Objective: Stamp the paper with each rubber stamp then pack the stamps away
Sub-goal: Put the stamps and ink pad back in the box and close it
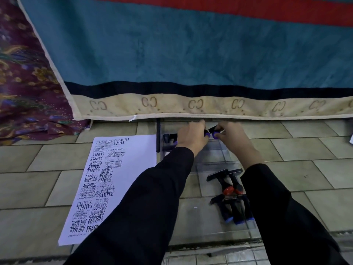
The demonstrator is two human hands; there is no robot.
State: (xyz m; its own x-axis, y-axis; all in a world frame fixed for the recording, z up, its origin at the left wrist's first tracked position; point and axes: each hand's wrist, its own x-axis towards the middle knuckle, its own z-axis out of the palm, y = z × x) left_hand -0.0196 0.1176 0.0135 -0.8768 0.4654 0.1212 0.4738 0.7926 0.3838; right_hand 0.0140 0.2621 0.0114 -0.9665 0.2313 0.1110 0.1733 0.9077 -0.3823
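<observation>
Left hand (193,135) and right hand (231,137) each grip a black, purple-capped rubber stamp (206,133), fingers curled, at the clear plastic box's (193,217) far end. Risk: held close, stamps may clash and slip.

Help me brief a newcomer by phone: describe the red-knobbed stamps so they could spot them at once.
Start at the white stamped paper on the tiled floor; right of it, between the person's black sleeves, lies a clear plastic case. About midway along it lie two black stamps side by side. Their knobs are red, while the three stamps just nearer the person have blue ones.
</observation>
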